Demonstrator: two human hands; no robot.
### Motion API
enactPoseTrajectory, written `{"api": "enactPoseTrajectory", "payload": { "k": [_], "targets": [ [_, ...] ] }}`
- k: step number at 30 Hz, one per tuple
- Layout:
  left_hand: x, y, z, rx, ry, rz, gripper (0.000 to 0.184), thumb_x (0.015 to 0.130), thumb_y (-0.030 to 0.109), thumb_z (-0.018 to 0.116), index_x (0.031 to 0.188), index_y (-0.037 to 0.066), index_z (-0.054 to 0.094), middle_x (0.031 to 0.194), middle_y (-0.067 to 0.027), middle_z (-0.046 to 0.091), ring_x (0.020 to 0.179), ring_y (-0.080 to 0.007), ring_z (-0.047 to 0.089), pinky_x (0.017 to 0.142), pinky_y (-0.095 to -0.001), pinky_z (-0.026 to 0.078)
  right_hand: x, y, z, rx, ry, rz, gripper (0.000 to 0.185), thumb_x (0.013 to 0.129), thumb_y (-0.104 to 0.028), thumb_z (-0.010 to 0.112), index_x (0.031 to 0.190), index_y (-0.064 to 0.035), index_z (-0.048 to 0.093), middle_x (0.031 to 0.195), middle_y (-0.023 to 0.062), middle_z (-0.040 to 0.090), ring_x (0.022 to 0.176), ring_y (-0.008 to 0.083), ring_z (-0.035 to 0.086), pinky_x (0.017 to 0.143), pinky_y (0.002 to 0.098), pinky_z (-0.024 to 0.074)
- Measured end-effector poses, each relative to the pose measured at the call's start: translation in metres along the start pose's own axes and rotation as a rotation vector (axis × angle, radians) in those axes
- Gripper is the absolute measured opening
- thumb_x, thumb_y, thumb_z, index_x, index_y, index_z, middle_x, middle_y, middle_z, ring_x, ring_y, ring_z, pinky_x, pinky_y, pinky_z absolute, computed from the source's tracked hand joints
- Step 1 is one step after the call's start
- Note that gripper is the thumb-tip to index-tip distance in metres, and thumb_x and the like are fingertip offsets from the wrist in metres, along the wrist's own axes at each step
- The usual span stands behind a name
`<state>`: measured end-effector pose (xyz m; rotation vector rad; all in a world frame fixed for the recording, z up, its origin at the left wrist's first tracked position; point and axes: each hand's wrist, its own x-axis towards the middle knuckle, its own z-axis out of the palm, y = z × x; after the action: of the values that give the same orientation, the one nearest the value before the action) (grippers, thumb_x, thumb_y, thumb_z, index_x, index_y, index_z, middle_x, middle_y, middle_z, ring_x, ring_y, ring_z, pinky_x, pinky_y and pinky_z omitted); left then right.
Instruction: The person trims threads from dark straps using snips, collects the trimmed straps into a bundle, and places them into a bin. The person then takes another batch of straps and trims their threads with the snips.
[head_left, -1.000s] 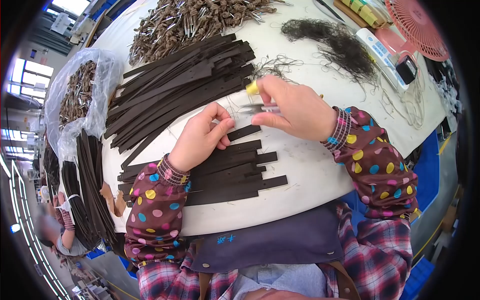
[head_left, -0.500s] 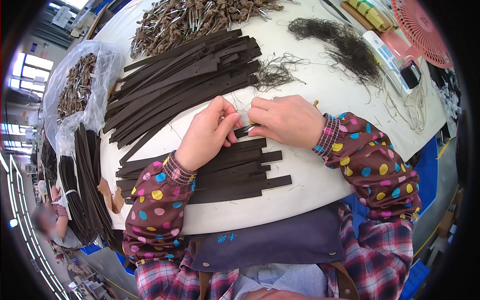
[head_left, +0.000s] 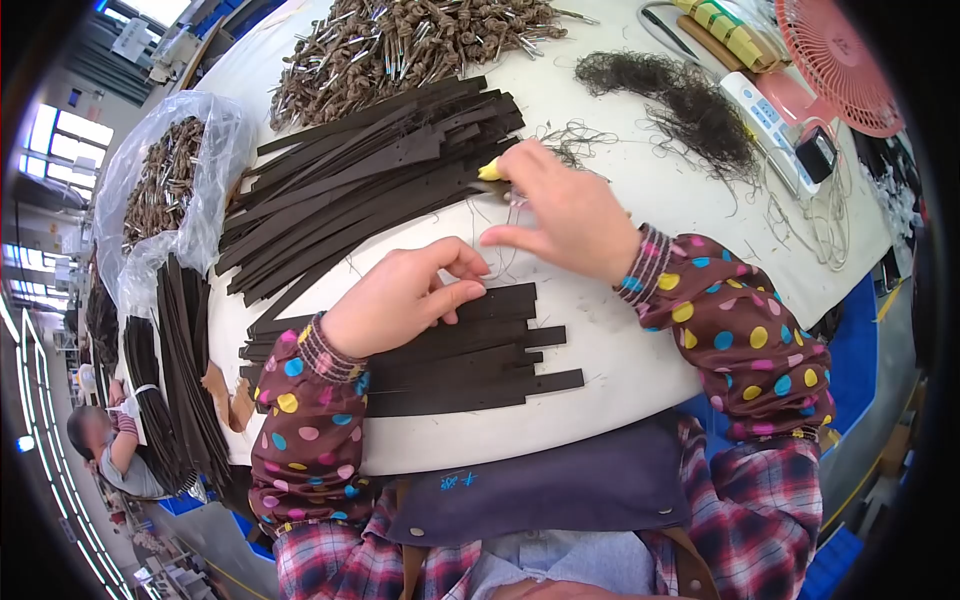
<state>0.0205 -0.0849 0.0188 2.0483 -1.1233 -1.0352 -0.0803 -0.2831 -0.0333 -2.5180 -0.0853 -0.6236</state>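
Observation:
My left hand [head_left: 405,295] is over the lower stack of dark flat strips [head_left: 465,350], its fingers loosely curled. Thumb and index tips are slightly apart, near the end of the uppermost strip. My right hand [head_left: 570,220] is up and to the right, above the table. It holds small metal snips [head_left: 490,187], partly hidden by the fingers, and a yellow cover [head_left: 490,170] sits on a fingertip. Fine loose threads [head_left: 500,262] lie between the two hands. The snips are over the edge of the larger pile of dark strips [head_left: 370,190].
Brown knotted cords with metal tips [head_left: 410,45] are heaped at the back; more fill a plastic bag [head_left: 220,140] at left. A dark thread tangle [head_left: 690,105], power strip [head_left: 770,120] and pink fan [head_left: 840,60] are at right. Another person [head_left: 110,450] sits far left.
My hands have moved apart. The right has gone up with the snips, now showing at its fingertips; the left has lowered toward the stack, away from the strip end it was pinching.

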Motion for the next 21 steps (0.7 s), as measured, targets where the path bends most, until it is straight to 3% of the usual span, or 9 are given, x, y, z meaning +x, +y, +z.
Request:
{"api": "enactPoseTrajectory", "payload": {
  "k": [2,5,6,10,12,16,19,21],
  "targets": [
    [0.0,-0.004,-0.008,0.034,0.048,-0.039,0.012,0.093,0.014,0.062,0.101,0.005,0.062,0.088,-0.0057,0.065,0.065,-0.0169,0.065,0.059,-0.03,0.051,-0.001,-0.002,0.011,-0.062,-0.067,-0.011,0.055,0.081,-0.038,0.075,0.119,-0.0072,0.049,0.111,0.0093,0.053,0.081,0.0274,0.065,0.065,0.037,0.0535],
    [0.009,-0.03,-0.009,0.538,0.552,0.179,0.019,0.089,0.016,0.066,0.106,0.008,0.062,0.089,-0.0057,0.062,0.072,-0.0229,0.065,0.064,-0.0336,0.052,0.001,0.003,0.007,-0.126,-0.114,0.081,0.054,0.082,-0.036,0.074,0.12,-0.0067,0.049,0.111,0.0105,0.054,0.082,0.0294,0.065,0.066,0.0388,0.0536],
    [0.013,-0.035,-0.007,0.599,0.657,0.143,0.026,0.085,0.018,0.07,0.108,0.01,0.062,0.094,-0.0065,0.058,0.085,-0.0267,0.062,0.07,-0.0364,0.052,0.002,0.012,0.004,-0.14,-0.053,0.082,0.054,0.082,-0.034,0.073,0.121,-0.0063,0.049,0.111,0.0112,0.054,0.083,0.0309,0.065,0.069,0.0402,0.0536],
    [0.018,-0.04,-0.005,0.695,0.697,0.159,0.025,0.083,0.018,0.072,0.103,0.01,0.061,0.099,-0.0068,0.056,0.098,-0.0274,0.058,0.073,-0.0381,0.051,0.005,0.049,-0.023,-0.325,-0.048,0.303,0.053,0.083,-0.033,0.072,0.122,-0.0055,0.048,0.111,0.0108,0.055,0.086,0.0307,0.065,0.071,0.0402,0.0534],
    [0.02,-0.043,-0.006,0.727,0.715,0.198,0.024,0.081,0.017,0.073,0.1,0.01,0.059,0.097,-0.0069,0.056,0.096,-0.0275,0.058,0.072,-0.0387,0.051,0.004,0.061,-0.031,-0.407,0.011,0.334,0.053,0.083,-0.033,0.072,0.122,-0.0051,0.048,0.11,0.0103,0.056,0.086,0.0296,0.066,0.072,0.0391,0.0535],
    [0.015,-0.039,-0.006,0.817,0.725,0.3,0.023,0.078,0.014,0.073,0.093,0.01,0.056,0.092,-0.0064,0.055,0.09,-0.0274,0.058,0.07,-0.0394,0.051,0.003,0.045,-0.03,-0.187,0.078,0.219,0.047,0.084,-0.027,0.072,0.121,-0.0075,0.05,0.108,0.0083,0.058,0.084,0.027,0.065,0.069,0.034,0.0533],
    [0.007,-0.029,0.003,0.828,0.635,0.194,0.021,0.077,0.012,0.072,0.09,0.011,0.055,0.089,-0.0056,0.056,0.087,-0.0272,0.058,0.068,-0.0394,0.05,-0.002,0.016,-0.02,-0.065,0.041,0.007,0.046,0.082,-0.023,0.073,0.12,-0.0093,0.051,0.105,0.0067,0.059,0.083,0.026,0.065,0.067,0.0333,0.0529],
    [0.001,-0.022,0.008,0.794,0.578,0.184,0.017,0.08,0.012,0.071,0.089,0.009,0.057,0.084,-0.0066,0.056,0.08,-0.0283,0.06,0.065,-0.0392,0.05,-0.008,0.006,-0.012,-0.005,-0.076,-0.02,0.047,0.081,-0.02,0.074,0.119,-0.0096,0.051,0.101,0.0057,0.06,0.083,0.026,0.065,0.067,0.0339,0.0527]
  ]
}}
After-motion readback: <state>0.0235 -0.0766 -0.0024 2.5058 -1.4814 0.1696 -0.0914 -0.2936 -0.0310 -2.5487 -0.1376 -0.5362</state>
